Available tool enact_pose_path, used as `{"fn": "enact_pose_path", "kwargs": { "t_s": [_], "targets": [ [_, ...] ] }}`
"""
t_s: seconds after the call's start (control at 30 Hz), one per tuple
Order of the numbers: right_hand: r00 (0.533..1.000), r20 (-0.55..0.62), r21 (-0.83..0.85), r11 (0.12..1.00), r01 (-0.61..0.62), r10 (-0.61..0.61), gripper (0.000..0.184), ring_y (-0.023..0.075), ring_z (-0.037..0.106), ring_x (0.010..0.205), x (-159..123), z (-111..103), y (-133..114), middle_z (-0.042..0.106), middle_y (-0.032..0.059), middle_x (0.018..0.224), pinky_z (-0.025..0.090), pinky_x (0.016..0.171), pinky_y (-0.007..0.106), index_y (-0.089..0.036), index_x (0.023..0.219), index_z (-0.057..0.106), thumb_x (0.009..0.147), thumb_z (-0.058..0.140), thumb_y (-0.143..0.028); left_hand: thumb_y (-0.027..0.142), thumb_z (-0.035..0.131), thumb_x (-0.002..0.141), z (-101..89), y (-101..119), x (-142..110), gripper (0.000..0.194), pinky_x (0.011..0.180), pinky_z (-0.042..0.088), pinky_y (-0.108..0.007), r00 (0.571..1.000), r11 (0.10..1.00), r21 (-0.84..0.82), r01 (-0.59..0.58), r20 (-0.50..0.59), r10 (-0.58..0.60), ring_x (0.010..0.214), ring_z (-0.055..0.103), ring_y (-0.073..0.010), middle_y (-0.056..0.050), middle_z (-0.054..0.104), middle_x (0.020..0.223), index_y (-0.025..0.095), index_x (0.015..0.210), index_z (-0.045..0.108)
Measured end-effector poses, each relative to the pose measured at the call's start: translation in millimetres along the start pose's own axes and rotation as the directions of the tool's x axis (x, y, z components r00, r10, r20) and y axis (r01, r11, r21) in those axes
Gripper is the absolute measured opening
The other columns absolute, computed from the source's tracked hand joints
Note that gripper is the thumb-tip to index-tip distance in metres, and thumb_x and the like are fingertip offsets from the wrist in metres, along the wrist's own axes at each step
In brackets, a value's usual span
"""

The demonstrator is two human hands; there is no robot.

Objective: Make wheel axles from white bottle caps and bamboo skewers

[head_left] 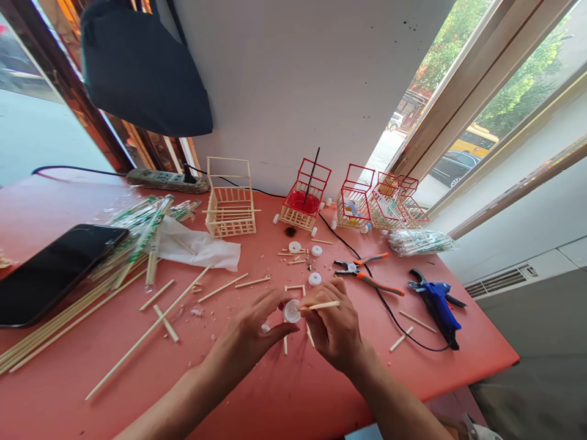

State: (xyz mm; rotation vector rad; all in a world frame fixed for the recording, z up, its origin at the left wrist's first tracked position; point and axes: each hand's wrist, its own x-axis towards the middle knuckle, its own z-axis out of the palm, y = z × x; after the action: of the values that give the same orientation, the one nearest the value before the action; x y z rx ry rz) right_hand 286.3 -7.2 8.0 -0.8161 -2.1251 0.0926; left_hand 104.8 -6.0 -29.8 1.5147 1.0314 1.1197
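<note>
A round, shallow cap (292, 311) of white plastic is held between the curved thumb and fingers of the left hand (261, 318), to the left of the pliers (380, 286) and nearer than them. One short stick (326, 305) of smooth, pale wood is pinched in the closed fingers of the right hand (334, 321), its tip brought up to the cap; whether the two touch cannot be told. Below the hands, a small frame (295, 287) of sticks is partly covered.

Three more loose caps (314, 279) are scattered left of the pliers, all round and white, among crumbs and cut ends of wood. One long, thin skewer (149, 330) is laid slantwise on the smooth red worktop (238, 403), farther left of the pliers. Beyond the pliers, one open box (232, 211) is seen in plain sticks, and two others are edged in red; in one of these a red cup (300, 200) is set, with one dark rod (313, 171) leaning in it. More red-edged boxes are crowded farther right, their number hard to make out. To the right of the pliers, one blue-and-black glue gun (438, 305) is laid, its plastic body angular.
</note>
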Motion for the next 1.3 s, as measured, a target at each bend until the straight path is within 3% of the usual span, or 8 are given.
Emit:
{"fn": "enact_pose_path", "kwargs": {
  "t_s": [0.27, 0.53, 0.63, 0.8, 0.93, 1.17, 1.3],
  "targets": [
    [1.000, 0.016, -0.003, 1.000, -0.022, 0.022, 0.022, 0.0170, 0.054, 0.067, 2, 0, -1, 0.064, 0.0012, 0.073, 0.037, 0.075, 0.034, -0.022, 0.087, 0.052, 0.105, 0.040, -0.020, 0.023, 0.084, 0.069, 3.5, 2, 1, 0.015, 0.074, 0.041, -0.028, 0.998, 0.998, -0.001, 0.062, -0.012, -0.062, 0.075, 0.058, -0.0231, -0.001, 0.072, 0.076, 0.024, 0.082, 0.079],
    [0.999, 0.018, 0.008, 1.000, -0.027, 0.027, 0.019, 0.0165, 0.057, 0.068, 0, 1, 1, 0.066, 0.0001, 0.073, 0.038, 0.077, 0.034, -0.023, 0.087, 0.053, 0.103, 0.044, -0.018, 0.020, 0.085, 0.066, 5.5, -1, -2, 0.015, 0.071, 0.041, -0.027, 0.996, 0.996, -0.028, 0.082, -0.028, -0.083, 0.076, 0.057, -0.0238, -0.002, 0.071, 0.075, 0.025, 0.079, 0.079],
    [1.000, 0.014, 0.010, 1.000, -0.016, 0.016, 0.019, 0.0165, 0.057, 0.069, 0, 2, 2, 0.067, 0.0004, 0.074, 0.038, 0.077, 0.035, -0.023, 0.087, 0.052, 0.104, 0.043, -0.018, 0.024, 0.086, 0.067, 6.2, -4, 0, 0.020, 0.073, 0.042, -0.028, 0.997, 0.997, -0.007, 0.075, -0.029, -0.075, 0.076, 0.058, -0.0237, -0.002, 0.074, 0.081, 0.026, 0.085, 0.079],
    [1.000, -0.023, 0.020, 1.000, -0.001, 0.001, 0.019, 0.0169, 0.060, 0.073, 0, 3, 3, 0.067, 0.0012, 0.076, 0.038, 0.076, 0.035, -0.022, 0.088, 0.051, 0.104, 0.043, -0.019, 0.029, 0.090, 0.063, 6.5, -7, -1, 0.044, 0.079, 0.045, -0.031, 0.998, 0.998, 0.026, 0.053, -0.045, -0.051, 0.081, 0.061, -0.0240, -0.004, 0.075, 0.099, 0.028, 0.104, 0.076],
    [1.000, -0.006, 0.032, 0.999, -0.005, 0.005, 0.018, 0.0169, 0.057, 0.071, 0, 4, 3, 0.068, 0.0011, 0.078, 0.037, 0.076, 0.035, -0.022, 0.087, 0.051, 0.103, 0.044, -0.016, 0.030, 0.087, 0.068, 6.1, -7, -4, 0.034, 0.091, 0.044, -0.034, 0.997, 0.996, 0.075, 0.042, -0.073, -0.036, 0.096, 0.064, -0.0292, -0.005, 0.075, 0.101, 0.028, 0.100, 0.076],
    [0.999, 0.016, 0.037, 0.999, -0.040, 0.039, 0.018, 0.0163, 0.055, 0.070, -1, 4, 3, 0.069, 0.0014, 0.079, 0.037, 0.077, 0.035, -0.022, 0.087, 0.052, 0.103, 0.045, -0.017, 0.026, 0.080, 0.078, 6.5, -5, -7, 0.020, 0.091, 0.047, -0.036, 0.995, 0.989, 0.135, -0.065, -0.062, 0.074, 0.103, 0.068, -0.0312, -0.007, 0.077, 0.104, 0.027, 0.097, 0.077],
    [0.999, 0.017, 0.030, 0.999, -0.029, 0.028, 0.021, 0.0159, 0.055, 0.070, -1, 5, 4, 0.068, 0.0013, 0.077, 0.038, 0.078, 0.034, -0.022, 0.084, 0.050, 0.103, 0.044, -0.018, 0.032, 0.073, 0.086, 6.1, -12, -8, 0.017, 0.088, 0.053, -0.036, 0.973, 0.941, 0.268, -0.208, -0.042, 0.227, 0.101, 0.070, -0.0285, -0.007, 0.077, 0.103, 0.025, 0.101, 0.074]
  ]
}}
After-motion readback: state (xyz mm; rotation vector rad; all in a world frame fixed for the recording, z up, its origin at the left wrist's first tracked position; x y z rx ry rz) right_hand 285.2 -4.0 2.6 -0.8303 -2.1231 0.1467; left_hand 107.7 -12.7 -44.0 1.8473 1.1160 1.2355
